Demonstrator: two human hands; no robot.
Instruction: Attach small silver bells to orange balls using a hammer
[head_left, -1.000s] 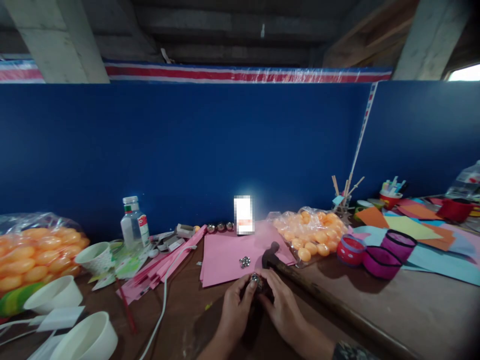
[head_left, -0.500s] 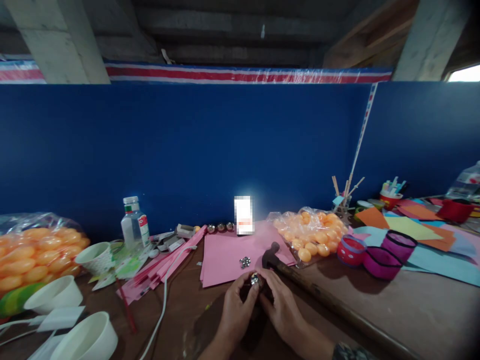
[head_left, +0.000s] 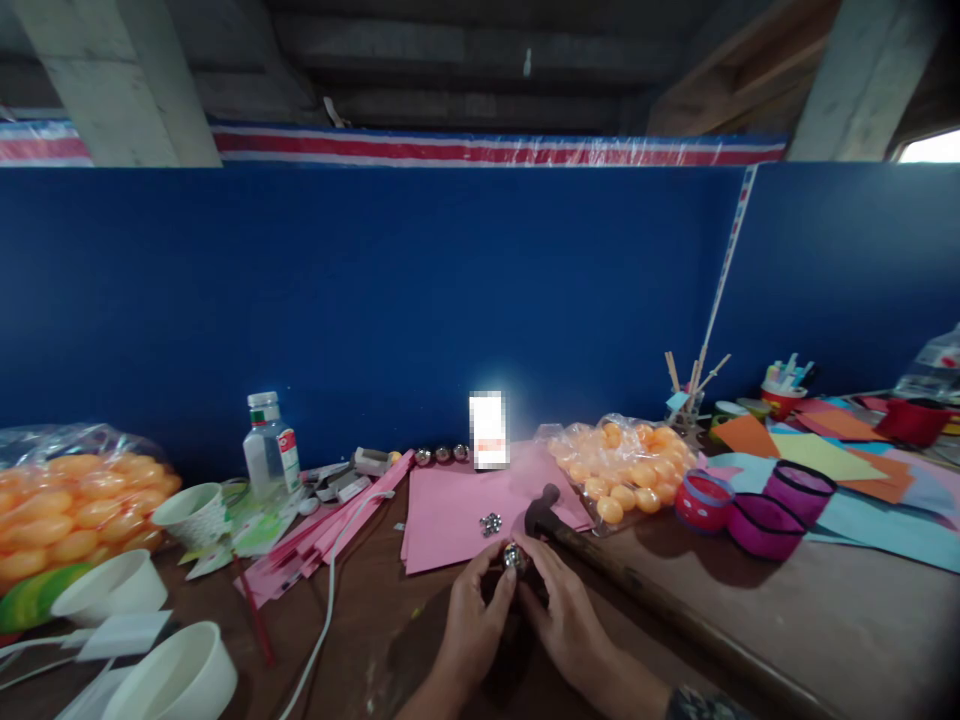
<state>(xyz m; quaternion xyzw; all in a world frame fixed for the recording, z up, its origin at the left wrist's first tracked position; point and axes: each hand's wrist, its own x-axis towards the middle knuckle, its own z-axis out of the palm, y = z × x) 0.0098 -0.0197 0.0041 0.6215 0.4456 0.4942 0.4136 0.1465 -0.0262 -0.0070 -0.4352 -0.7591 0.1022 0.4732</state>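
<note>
— What is being held?

— A small shiny silver metal piece [head_left: 513, 556], right between the two sets of fingertips. The left hand [head_left: 472, 620] and the right hand [head_left: 568, 615] are brought together over the brown wooden table [head_left: 787, 620], fingers curled inward and pinching the piece from both sides.

— Can you make out its shape?

— No, it is too small and glinting. Something dark sits under it between the palms, and I cannot tell what that is. Both forearms are cut off by the lower edge.

— And around the hands?

— Just beyond the right fingertips lies a hammer with a dark metal head [head_left: 541, 510]. Its long wooden handle runs along the outside of the right hand and leaves the picture low down. Just beyond the left fingertips is a stack of pink paper sheets [head_left: 450, 510] carrying a little cluster of silver bits [head_left: 490, 523], each too tiny to tell apart.

— Farther out?

— Past the hammer, to the right, is a clear plastic bag of orange balls [head_left: 619, 465], then a red round pot [head_left: 697, 500]. Well left of the left hand, a white cable [head_left: 330, 585] trails off the bottom edge. A white paper cup [head_left: 191, 515] and a clear plastic bottle [head_left: 268, 445] stand beyond it.
</note>
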